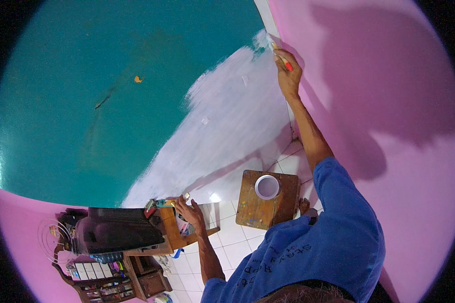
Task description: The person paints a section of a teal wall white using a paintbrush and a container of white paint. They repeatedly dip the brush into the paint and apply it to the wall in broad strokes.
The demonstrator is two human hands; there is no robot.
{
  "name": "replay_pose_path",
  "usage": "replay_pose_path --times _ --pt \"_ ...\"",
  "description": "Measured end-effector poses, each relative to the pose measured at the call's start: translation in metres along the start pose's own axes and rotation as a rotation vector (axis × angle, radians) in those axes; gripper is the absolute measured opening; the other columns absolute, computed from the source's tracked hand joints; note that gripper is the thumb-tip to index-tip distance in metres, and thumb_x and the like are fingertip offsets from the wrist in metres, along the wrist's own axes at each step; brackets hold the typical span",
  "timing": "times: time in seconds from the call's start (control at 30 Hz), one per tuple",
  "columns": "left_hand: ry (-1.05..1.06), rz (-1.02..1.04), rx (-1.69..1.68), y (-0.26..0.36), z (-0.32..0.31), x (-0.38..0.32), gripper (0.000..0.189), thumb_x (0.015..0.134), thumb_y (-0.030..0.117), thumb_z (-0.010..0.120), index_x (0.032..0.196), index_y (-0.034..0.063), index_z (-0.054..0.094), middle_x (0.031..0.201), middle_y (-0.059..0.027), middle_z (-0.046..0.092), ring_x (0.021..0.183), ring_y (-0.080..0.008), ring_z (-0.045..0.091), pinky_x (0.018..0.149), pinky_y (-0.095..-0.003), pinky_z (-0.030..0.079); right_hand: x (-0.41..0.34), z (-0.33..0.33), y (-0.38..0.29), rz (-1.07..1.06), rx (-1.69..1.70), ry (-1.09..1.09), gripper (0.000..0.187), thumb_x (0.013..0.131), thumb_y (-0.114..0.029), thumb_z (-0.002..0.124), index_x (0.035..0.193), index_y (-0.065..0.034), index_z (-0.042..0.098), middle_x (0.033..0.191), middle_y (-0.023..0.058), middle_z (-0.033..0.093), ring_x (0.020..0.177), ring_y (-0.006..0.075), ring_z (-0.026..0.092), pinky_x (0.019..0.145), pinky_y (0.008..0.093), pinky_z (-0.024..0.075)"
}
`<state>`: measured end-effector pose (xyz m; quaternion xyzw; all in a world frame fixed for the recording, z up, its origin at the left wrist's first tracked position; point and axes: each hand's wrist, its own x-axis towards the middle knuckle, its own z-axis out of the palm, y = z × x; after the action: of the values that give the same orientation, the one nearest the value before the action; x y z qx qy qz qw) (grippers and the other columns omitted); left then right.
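High on the wall, my right hand (289, 74) grips a paintbrush (276, 47) with a red-ended handle. Its bristles touch the pale wall edge at the corner. Fresh whitish paint (227, 110) spreads diagonally over the teal wall (110, 49). My left hand (191, 215) is low on the left, by the corner of a wooden table (170, 227). A small pale-tipped object (187, 196) lies at its fingers; whether they hold it is unclear. Between my arms, an open round tub of pale paint (267, 187) stands on a paint-spotted wooden stool (254, 212).
A pink wall (409, 204) rises close on my right, bearing my shadow. At lower left are a dark bulky appliance (117, 229), a wire coil-shaped rack (55, 240) and a wooden shelf unit (110, 289) with small items. White floor tiles (227, 250) lie below.
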<state>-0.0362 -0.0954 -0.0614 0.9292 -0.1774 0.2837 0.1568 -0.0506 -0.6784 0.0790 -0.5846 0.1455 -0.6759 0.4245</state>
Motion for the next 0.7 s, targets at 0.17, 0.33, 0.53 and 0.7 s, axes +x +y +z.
replay_pose_path --times 0.17,0.33,0.53,0.7 --pt "-0.058 -0.101 -0.023 0.0 0.001 0.0 0.053 0.092 0.019 0.065 0.138 0.0005 0.049 0.139 -0.0262 0.048 0.136 -0.0502 0.036 0.112 -0.0628 0.032 0.006 0.0 -0.014 0.099 0.081 0.02 0.023 0.087 0.0 0.072 0.11 -0.005 0.074 0.113 0.0097 0.073 0.107 0.024 0.068 0.096 0.0344 0.051" --pt "-0.001 -0.019 0.019 0.004 0.001 0.001 0.049 0.089 0.01 0.066 0.134 0.0005 0.05 0.129 -0.0226 0.051 0.125 -0.046 0.046 0.107 -0.0591 0.04 0.012 0.001 -0.017 0.067 0.019 -0.116 0.022 0.088 0.0 0.071 0.11 -0.0046 0.074 0.116 0.0103 0.073 0.108 0.022 0.068 0.096 0.0325 0.051" --pt "-0.003 -0.018 -0.008 0.009 0.001 0.004 0.049 0.088 0.009 0.066 0.133 0.0001 0.05 0.129 -0.0229 0.051 0.127 -0.0468 0.044 0.108 -0.0594 0.038 -0.002 -0.008 0.001 0.078 0.016 -0.116 0.021 0.089 0.002 0.07 0.109 -0.0038 0.074 0.113 0.0098 0.072 0.107 0.0215 0.067 0.095 0.0322 0.0515" --pt "0.003 -0.027 0.013 0.005 0.001 0.002 0.049 0.089 0.01 0.067 0.134 0.0 0.05 0.131 -0.0234 0.051 0.132 -0.0478 0.041 0.108 -0.0596 0.037 -0.009 -0.012 0.0 0.16 0.065 -0.038 0.02 0.089 0.003 0.07 0.108 -0.0013 0.073 0.113 0.0095 0.072 0.107 0.0208 0.067 0.096 0.0321 0.0514"
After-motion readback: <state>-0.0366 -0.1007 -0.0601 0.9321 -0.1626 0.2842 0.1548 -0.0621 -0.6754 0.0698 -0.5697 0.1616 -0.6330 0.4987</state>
